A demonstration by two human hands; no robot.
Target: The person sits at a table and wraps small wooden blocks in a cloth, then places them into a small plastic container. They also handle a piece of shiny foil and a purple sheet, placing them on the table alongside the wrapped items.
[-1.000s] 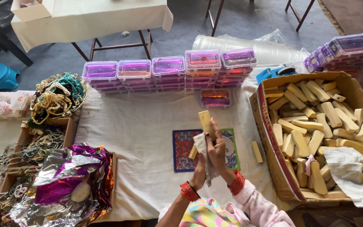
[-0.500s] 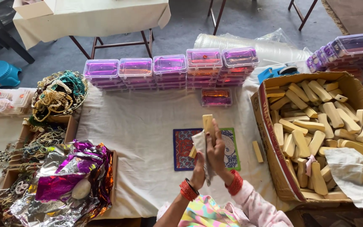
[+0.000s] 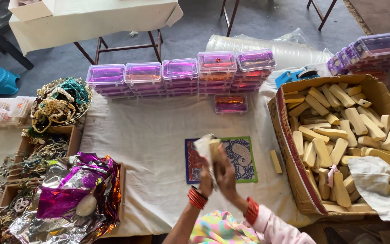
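Head view: the 2 hands meet upright over the patterned mat (image 3: 244,158) on the white cloth (image 3: 150,140). The left hand (image 3: 205,178) is closed around a pale wooden block (image 3: 214,147) and a whitish rag (image 3: 202,145). The right hand (image 3: 225,174) presses against it; its grasp cannot be told. The block stands tilted, its edges blurred. 1 loose block (image 3: 276,161) lies beside the cardboard box (image 3: 290,149).

A small handicraft packing workshop.

A cloth-covered tabletop (image 3: 159,135) carries rows of stacked clear purple-tinted plastic boxes (image 3: 181,77), a brown cardboard carton of pale wooden blocks (image 3: 339,131), heaps of beaded jewellery in green and cream (image 3: 59,104), and crumpled purple and silver foil wrapping (image 3: 68,194), above a bare grey concrete floor (image 3: 195,40).
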